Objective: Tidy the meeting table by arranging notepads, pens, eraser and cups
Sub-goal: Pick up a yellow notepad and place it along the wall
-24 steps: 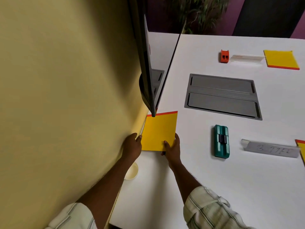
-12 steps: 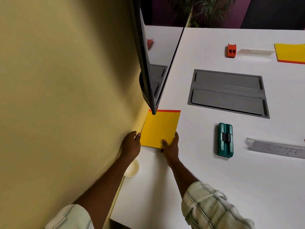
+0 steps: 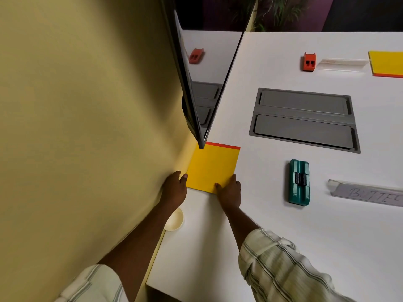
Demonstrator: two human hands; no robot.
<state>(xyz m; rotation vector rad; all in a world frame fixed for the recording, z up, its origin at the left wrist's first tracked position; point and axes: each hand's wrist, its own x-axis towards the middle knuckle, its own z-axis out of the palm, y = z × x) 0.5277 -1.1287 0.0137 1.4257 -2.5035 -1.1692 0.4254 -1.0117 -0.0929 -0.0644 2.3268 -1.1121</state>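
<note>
1. Your right hand (image 3: 230, 190) pinches the yellow notepad's (image 3: 212, 168) near corner; your left hand (image 3: 174, 188) touches its left edge, grip unclear.
2. The notepad lies flat on the desk (image 3: 272, 236), beneath the screen (image 3: 192, 94) corner.
3. Slide it square to the desk edge.

Left hand (image 3: 174, 189) and right hand (image 3: 230, 191) hold the yellow notepad (image 3: 212, 168) — lying on the table (image 3: 283, 236).

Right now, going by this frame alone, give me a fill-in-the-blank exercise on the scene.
The left hand and right hand both hold the ____ notepad.
The cup sits beside the ____ forearm.
The teal eraser lies nearer the ____ hand.
Missing: yellow; left; right.
</note>
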